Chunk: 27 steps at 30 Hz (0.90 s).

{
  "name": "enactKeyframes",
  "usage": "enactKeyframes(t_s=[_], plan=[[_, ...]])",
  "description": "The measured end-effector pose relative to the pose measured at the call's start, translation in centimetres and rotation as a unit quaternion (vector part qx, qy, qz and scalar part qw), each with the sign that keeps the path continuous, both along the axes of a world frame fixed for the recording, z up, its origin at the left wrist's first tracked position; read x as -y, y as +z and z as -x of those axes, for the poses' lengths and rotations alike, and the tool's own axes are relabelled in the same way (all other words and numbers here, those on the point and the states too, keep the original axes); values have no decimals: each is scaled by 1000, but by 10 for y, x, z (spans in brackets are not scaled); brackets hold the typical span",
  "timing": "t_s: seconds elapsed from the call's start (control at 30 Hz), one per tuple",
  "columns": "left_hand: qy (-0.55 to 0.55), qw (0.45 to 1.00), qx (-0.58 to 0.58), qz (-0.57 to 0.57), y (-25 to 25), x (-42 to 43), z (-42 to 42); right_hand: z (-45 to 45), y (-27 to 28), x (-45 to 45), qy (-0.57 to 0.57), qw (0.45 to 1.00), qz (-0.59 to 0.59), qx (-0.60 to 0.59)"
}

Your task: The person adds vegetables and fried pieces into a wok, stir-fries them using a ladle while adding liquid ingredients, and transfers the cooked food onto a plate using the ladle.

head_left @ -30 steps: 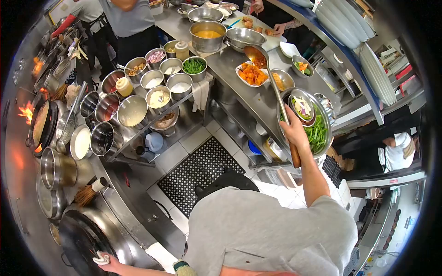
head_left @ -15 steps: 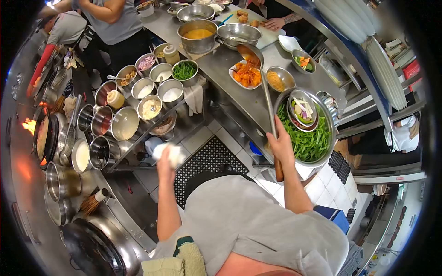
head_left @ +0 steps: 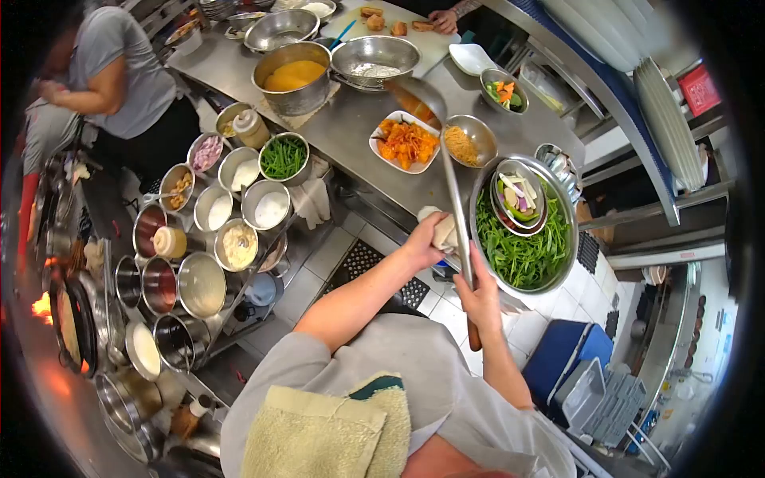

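My right hand [head_left: 480, 296] is closed round the long handle of a metal ladle [head_left: 456, 187] near its wooden end. The ladle's sauce-stained bowl is up over the counter, beside a white square dish of orange food [head_left: 404, 142]. In my left hand [head_left: 424, 240] is a bunched white cloth [head_left: 445, 234], close against the ladle's shaft; whether it touches the metal I cannot tell. To the right of the ladle sits a large metal bowl [head_left: 476, 209] of green leaves, with a smaller bowl of cut vegetables [head_left: 519, 195] inside it.
A steel counter [head_left: 351, 131] carries a pot of orange liquid [head_left: 293, 76] and metal bowls. Several ingredient tins [head_left: 267, 205] stand at left, near a flame [head_left: 42, 308]. Stacked plates [head_left: 668, 135] are on the right shelf. Another person [head_left: 127, 72] stands at upper left; a co-worker's hand [head_left: 444, 21] rests at the top.
My left hand has swung right with the white cloth, from over the floor mat to the ladle's handle. My right hand still grips the ladle. The view has shifted.
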<state>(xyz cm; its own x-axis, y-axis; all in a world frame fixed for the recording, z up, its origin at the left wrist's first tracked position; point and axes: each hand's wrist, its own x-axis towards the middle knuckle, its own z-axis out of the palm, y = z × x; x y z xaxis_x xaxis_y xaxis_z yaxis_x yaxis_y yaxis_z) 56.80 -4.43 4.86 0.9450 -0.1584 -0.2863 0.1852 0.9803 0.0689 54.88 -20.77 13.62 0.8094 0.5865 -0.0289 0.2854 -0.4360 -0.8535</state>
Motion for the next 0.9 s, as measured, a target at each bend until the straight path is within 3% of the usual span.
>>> enactKeyframes(t_s=[0.1, 0.13, 0.17, 0.3, 0.43, 0.47, 0.5, 0.57, 0.67, 0.77, 0.83, 0.9], plan=[[-38, 997, -4, 74, -15, 12, -14, 14, 4, -16, -15, 1000, 19, -1], [-25, 998, 53, -3, -15, 11, -10, 19, 11, -20, -33, 999, 22, 9], [-66, 990, 46, 112, -33, 14, -19, 24, 18, -23, -50, 998, 25, 19], [-117, 984, -10, 136, 2, 0, -20, 41, 38, -30, -109, 992, -2, -71], [-167, 980, -36, 106, -4, 4, -16, 44, 3, -42, -111, 978, 135, -115], [-112, 987, -40, 111, -10, 4, -11, 46, 3, -45, -119, 983, 109, -91], [-131, 982, -49, 123, -11, -4, -8, 52, 6, -52, -125, 986, 84, -70], [-116, 975, -159, 107, 12, -12, 3, 57, 11, -49, -121, 985, 104, -61], [-132, 981, -133, 55, 6, -18, 5, 64, 27, -50, -166, 983, 42, -70], [-51, 989, -118, 75, 39, -18, -6, 66, 10, -45, -158, 981, 63, -89], [-54, 997, -52, 12, 45, -21, -5, 62, -1, -50, -124, 986, 88, -63], [-43, 988, -138, 59, 28, -26, -13, 57, -5, -53, -145, 985, 71, -64]])
